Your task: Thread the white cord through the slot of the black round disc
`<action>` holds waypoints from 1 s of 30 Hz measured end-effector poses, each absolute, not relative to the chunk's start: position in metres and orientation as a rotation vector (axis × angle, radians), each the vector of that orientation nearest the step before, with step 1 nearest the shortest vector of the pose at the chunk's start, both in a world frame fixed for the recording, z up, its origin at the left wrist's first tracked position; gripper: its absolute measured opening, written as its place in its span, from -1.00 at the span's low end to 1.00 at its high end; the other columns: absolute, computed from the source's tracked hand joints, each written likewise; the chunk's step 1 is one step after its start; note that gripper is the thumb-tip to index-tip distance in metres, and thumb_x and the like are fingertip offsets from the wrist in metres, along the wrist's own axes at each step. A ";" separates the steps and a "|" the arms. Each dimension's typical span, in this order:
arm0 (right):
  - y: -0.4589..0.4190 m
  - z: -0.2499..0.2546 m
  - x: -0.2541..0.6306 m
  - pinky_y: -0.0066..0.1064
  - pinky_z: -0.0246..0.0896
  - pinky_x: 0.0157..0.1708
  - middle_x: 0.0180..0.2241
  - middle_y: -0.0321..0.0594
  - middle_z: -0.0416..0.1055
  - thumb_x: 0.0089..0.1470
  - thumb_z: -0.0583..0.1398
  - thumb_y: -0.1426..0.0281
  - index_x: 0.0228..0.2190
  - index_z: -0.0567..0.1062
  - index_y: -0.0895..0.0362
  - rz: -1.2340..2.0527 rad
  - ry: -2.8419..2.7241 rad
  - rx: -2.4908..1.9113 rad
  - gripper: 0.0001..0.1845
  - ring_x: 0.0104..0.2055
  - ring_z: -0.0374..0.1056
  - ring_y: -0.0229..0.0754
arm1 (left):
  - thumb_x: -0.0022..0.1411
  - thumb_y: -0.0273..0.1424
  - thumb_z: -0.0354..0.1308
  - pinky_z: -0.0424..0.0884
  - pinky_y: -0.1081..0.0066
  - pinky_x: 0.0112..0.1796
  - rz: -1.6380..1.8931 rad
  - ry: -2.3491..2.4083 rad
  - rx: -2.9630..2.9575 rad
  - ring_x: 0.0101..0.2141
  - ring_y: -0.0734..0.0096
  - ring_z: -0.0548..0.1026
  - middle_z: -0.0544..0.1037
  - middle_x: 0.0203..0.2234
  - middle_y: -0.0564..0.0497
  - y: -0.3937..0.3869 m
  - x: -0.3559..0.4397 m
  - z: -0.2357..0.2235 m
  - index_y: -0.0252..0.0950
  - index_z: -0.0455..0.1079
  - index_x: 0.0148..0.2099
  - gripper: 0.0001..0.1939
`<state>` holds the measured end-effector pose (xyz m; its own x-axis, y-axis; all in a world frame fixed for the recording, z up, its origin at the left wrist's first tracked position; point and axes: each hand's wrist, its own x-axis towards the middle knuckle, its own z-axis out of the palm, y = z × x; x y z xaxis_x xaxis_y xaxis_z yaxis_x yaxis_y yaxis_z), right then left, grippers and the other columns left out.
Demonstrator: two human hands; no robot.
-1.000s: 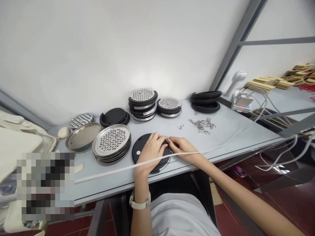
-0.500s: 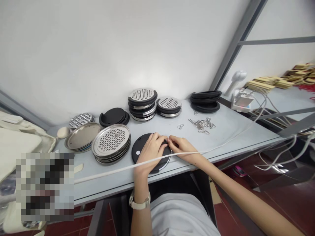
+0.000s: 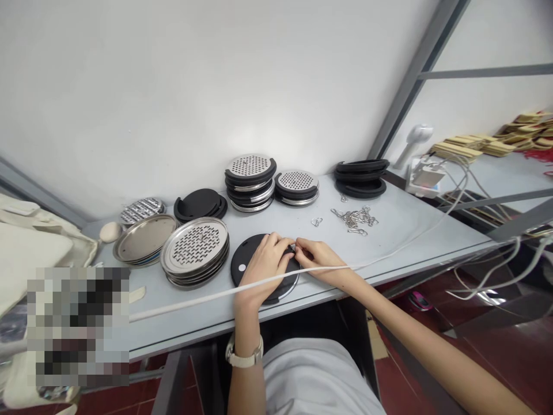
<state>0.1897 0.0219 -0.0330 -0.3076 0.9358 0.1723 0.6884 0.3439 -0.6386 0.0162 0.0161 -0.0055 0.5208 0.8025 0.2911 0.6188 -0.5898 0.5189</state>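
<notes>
A black round disc with a white dot and a metal rim lies near the table's front edge. My left hand, with a watch at the wrist, lies over it, palm down, fingers bent and holding it. At the disc's right edge my right hand pinches something small with a metallic glint, mostly hidden by the fingertips. The left fingertips meet the right ones there. Beyond my right hand lie a loose wire clip and a pile of metal clips.
Perforated metal discs are stacked left, beside plain metal plates. Along the wall stand black discs, two stacks of grater discs and black rings. A white cable crosses in front of both hands.
Both hands stay at the disc's right edge, with only a slight shift of the fingertips. The rest looks the same.
</notes>
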 end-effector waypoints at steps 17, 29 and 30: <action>0.023 -0.033 0.189 -0.50 -0.04 -0.51 -0.57 -0.32 0.29 0.19 -0.05 0.33 -0.47 0.28 0.13 0.607 -2.124 -1.423 -0.76 -0.57 0.18 -0.32 | 0.29 -0.51 0.00 0.28 0.29 -0.03 0.713 1.188 2.420 -0.11 0.30 0.31 0.33 -0.20 0.00 0.016 0.016 -0.006 -0.22 0.30 -0.02 -0.77; 0.023 -0.033 0.189 -0.50 -0.05 -0.51 -0.57 -0.32 0.29 0.19 -0.04 0.34 -0.48 0.27 0.12 0.560 -2.139 -1.432 -0.76 -0.57 0.17 -0.32 | 0.31 -0.48 -0.03 0.27 0.26 -0.02 0.686 1.212 2.439 -0.11 0.29 0.30 0.32 -0.20 0.00 0.016 0.017 -0.006 -0.22 0.29 -0.01 -0.78; 0.023 -0.033 0.189 -0.50 -0.05 -0.50 -0.57 -0.31 0.29 0.20 -0.05 0.33 -0.48 0.27 0.12 0.560 -2.139 -1.432 -0.75 -0.56 0.17 -0.32 | 0.31 -0.48 -0.03 0.27 0.26 -0.02 0.686 1.215 2.443 -0.11 0.29 0.30 0.32 -0.20 -0.01 0.015 0.017 -0.006 -0.22 0.28 -0.01 -0.78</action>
